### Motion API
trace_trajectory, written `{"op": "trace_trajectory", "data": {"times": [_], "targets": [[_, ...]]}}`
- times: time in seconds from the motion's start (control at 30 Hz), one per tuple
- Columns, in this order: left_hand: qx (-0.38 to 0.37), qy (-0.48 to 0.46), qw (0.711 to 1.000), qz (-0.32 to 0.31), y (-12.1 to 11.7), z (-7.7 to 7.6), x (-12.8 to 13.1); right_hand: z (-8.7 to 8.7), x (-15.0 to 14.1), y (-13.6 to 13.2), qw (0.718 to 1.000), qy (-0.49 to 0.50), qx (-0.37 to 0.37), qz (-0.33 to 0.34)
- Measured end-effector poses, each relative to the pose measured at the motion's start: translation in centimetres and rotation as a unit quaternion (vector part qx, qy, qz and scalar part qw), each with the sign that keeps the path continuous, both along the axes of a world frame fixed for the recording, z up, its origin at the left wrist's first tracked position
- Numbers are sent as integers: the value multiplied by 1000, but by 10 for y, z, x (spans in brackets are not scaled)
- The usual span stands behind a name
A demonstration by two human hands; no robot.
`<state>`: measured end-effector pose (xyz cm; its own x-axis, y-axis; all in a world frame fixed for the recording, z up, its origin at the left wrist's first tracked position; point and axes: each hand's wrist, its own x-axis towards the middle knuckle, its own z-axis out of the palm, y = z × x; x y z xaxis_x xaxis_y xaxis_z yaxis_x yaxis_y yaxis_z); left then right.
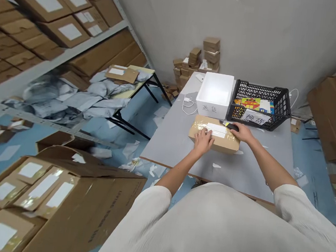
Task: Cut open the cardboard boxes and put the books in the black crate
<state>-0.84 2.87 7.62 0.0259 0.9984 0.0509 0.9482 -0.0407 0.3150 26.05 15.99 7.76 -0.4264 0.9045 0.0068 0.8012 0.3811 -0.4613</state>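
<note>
Soft, even light — taped carton [221, 141] glinting — left shelf boxes [18, 28] blurred, edges stretched.

Left hand [203, 141] resting on a taped, labelled cardboard carton [223, 143]; right hand [243, 133] grasping a utility knife [230, 126] over the carton; behind, white bin [200, 107] and black plastic crate [236, 114].

Parcel whse, w/ shelved ctns [42, 1]

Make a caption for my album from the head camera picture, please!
Left hand on a taped box, right hand holding a utility knife, black crate behind.
</note>
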Motion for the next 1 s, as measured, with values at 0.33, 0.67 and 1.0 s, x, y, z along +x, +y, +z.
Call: {"op": "trace_trajectory", "data": {"times": [0.33,0.67,1.0], "targets": [[-44,-75,990,114,-35,-6,13,12,1,-3,999,-36,-30,24],[-51,-66,990,112,-36,3,1,9,5,-51,999,4,-33,13],[-1,-42,998,47,-34,19,0,23,7,-68,997,13,-8,-71]]}}
